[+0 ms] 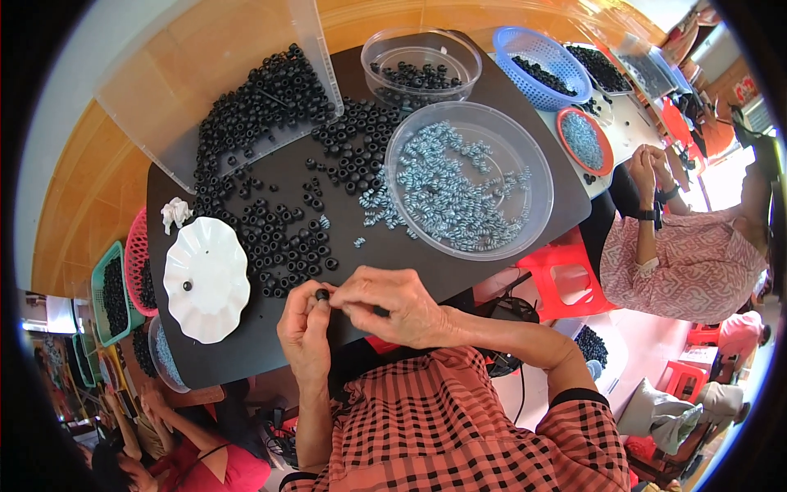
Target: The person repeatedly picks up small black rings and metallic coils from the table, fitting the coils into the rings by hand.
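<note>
My left hand (305, 334) pinches a round black bead (322, 294) between thumb and forefinger, just off the table's near edge. Close against it, my right hand (395, 307) has its fingers pressed together beside the bead; what they hold, if anything, is hidden. Beyond my hands, loose black beads (287, 238) spread over the dark table (393, 275). A round clear tub (537, 176) of blue-and-white striped, spiral-looking pieces (451, 189) stands to the right, and some of these pieces lie beside it. On the left, a white scalloped plate (205, 279) carries a black bead and a tiny dark speck.
A tipped clear bin (156, 115) spills black beads at the back left. Behind the tub sits another clear container (422, 45) of black beads. Crumpled white tissue (175, 214) lies by the plate. A red stool (566, 279) and a seated person (684, 262) are at right; others sit lower left.
</note>
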### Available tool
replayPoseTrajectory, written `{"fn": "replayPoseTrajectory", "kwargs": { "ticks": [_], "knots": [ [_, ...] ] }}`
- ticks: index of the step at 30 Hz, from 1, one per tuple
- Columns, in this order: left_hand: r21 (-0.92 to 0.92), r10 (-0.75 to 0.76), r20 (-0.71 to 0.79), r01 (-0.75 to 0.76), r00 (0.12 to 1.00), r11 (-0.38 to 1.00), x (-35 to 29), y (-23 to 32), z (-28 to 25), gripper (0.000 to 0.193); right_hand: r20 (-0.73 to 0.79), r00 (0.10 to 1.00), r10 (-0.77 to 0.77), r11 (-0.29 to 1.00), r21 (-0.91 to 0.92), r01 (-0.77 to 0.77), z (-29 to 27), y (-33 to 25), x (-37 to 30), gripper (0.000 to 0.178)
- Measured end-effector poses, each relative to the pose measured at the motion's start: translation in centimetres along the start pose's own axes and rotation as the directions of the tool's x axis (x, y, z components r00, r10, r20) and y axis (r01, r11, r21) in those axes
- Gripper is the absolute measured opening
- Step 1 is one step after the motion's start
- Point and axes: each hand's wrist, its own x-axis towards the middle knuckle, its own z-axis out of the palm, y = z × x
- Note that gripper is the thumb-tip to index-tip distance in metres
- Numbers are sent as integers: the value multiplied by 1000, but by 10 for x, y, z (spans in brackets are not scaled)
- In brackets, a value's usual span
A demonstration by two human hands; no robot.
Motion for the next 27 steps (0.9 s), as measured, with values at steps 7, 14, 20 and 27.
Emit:
{"fn": "replayPoseTrajectory", "kwargs": {
  "ticks": [7, 14, 20, 27],
  "knots": [
    [-10, 18, 65, -17, 998, 1000, 2, -3, 1, 14, -67, 990, -125, 957, -273, 102, -53, -33, -6, 20],
    [55, 64, 61, -68, 996, 996, 3, -3, 1, 16, -256, 967, 6, 709, -681, -185, -185, 14, 16, 17],
    [81, 17, 48, -21, 999, 997, 1, 1, 4, 18, -191, 971, 142, 613, -753, -238, -219, 47, 25, 17],
    [82, 27, 51, -31, 998, 996, 0, 1, 2, 19, -193, 951, 241, 525, -798, -295, -219, 52, 35, 18]
  ]
}}
